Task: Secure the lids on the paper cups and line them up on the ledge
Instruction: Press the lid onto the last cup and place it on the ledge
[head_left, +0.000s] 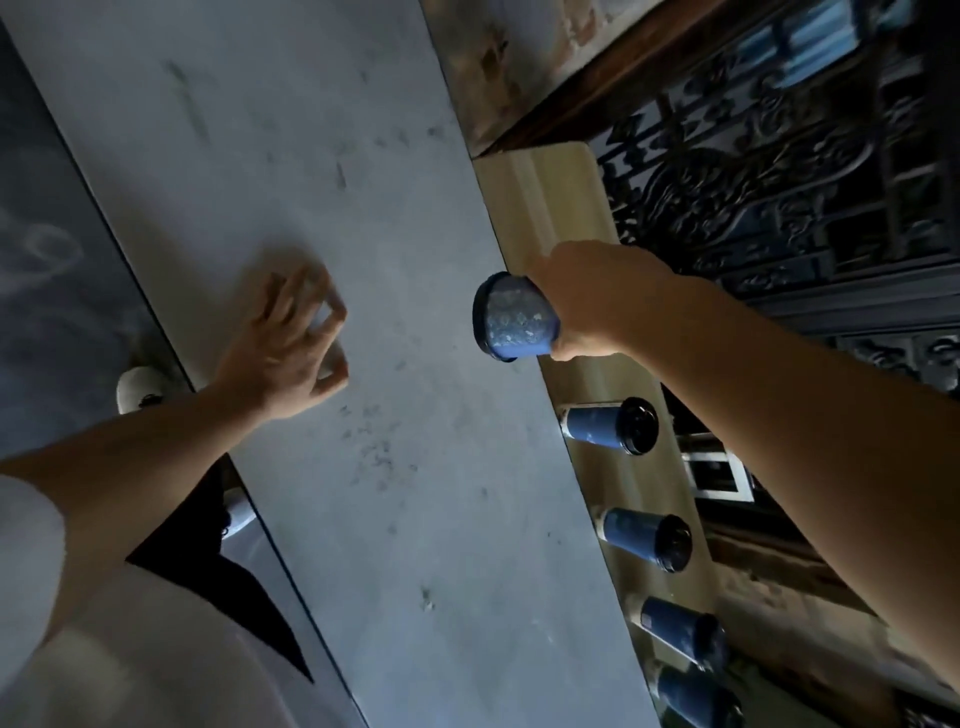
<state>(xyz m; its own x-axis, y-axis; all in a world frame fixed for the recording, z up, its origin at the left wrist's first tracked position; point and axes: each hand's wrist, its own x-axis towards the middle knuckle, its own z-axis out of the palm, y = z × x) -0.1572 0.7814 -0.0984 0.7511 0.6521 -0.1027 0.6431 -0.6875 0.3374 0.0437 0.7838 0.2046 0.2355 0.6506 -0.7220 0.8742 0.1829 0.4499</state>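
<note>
- Right hand (597, 301) grips a blue paper cup (514, 318) around its body, over the seam where the grey counter (311, 156) meets the pale wooden ledge (550, 197).
- Held cup lies tilted in view, long axis roughly sideways, one dark-rimmed end facing the left hand; whether that end carries a lid cannot be told.
- Left hand (291, 343) rests on the counter, well apart from the cup, fingers curled loosely and grasping nothing visible.
- Four more blue cups sit in a line on the ledge below the right forearm: first cup (597, 426), second cup (631, 532), third cup (670, 621), fourth cup (685, 696).
- Their black lids (640, 426) point away from the counter, toward the dark ornate grille (779, 156).
- Fourth cup is cut off by the frame edge; the lower cups are blurred.
</note>
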